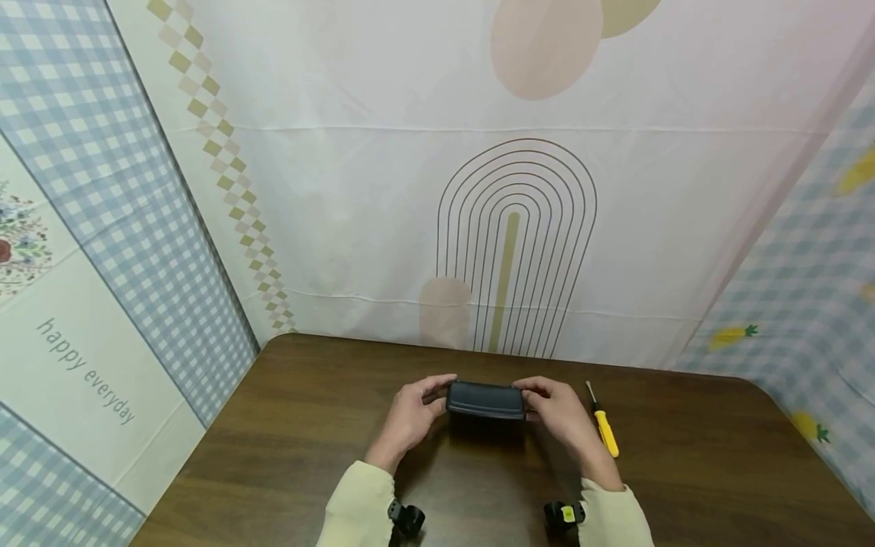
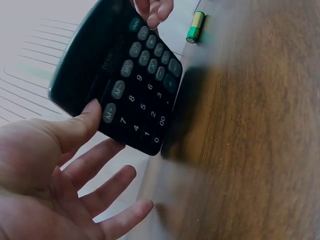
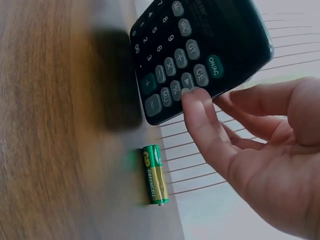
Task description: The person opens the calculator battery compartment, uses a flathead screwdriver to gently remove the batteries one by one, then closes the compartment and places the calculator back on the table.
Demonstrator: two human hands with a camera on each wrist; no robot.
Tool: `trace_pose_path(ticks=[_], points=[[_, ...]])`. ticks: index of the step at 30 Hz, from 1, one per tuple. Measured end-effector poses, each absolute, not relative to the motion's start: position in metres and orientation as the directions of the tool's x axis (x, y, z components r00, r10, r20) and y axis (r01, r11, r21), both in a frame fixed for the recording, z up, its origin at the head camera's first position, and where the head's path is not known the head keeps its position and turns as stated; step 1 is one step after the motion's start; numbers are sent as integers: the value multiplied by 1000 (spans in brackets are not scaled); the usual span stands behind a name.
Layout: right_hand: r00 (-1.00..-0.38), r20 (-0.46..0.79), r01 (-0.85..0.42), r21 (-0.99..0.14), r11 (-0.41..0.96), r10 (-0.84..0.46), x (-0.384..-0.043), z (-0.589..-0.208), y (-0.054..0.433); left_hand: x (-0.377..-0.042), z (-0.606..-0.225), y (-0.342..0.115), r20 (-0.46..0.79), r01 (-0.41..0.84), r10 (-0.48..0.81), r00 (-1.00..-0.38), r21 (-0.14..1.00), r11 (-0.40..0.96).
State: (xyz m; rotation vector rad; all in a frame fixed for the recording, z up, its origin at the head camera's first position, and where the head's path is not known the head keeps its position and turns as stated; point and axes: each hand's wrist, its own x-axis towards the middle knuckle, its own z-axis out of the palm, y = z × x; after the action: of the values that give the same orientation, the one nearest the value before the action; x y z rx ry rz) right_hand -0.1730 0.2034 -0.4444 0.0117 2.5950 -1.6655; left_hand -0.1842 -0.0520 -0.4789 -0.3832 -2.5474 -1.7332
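A black calculator (image 1: 486, 400) is held tilted over the table between both hands, its top edge toward the head camera. In the left wrist view its keypad (image 2: 145, 95) faces the camera, with grey, green and black keys. My left hand (image 1: 409, 418) pinches one side, thumb on the front by the M+ key and the lower fingers spread apart. My right hand (image 1: 559, 414) pinches the opposite side near the CE key, its other fingers partly behind the calculator. A green and gold battery (image 3: 155, 175) is on the table beyond the calculator, hidden in the head view.
A yellow-handled screwdriver (image 1: 605, 434) lies on the brown wooden table (image 1: 287, 441), to the right of my right hand. Patterned cloth (image 1: 355, 213) hangs behind the table's far edge and along both sides.
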Motion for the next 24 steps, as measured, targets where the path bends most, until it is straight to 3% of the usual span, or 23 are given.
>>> trace_pose_path(ticks=[14, 24], points=[[-996, 38, -74, -864, 497, -81, -175, -446, 209, -187, -477, -51, 186, 209, 102, -977, 922, 327], [-996, 35, -71, -835, 545, -77, -176, -446, 213, -187, -475, -51, 161, 167, 45, -986, 930, 328]])
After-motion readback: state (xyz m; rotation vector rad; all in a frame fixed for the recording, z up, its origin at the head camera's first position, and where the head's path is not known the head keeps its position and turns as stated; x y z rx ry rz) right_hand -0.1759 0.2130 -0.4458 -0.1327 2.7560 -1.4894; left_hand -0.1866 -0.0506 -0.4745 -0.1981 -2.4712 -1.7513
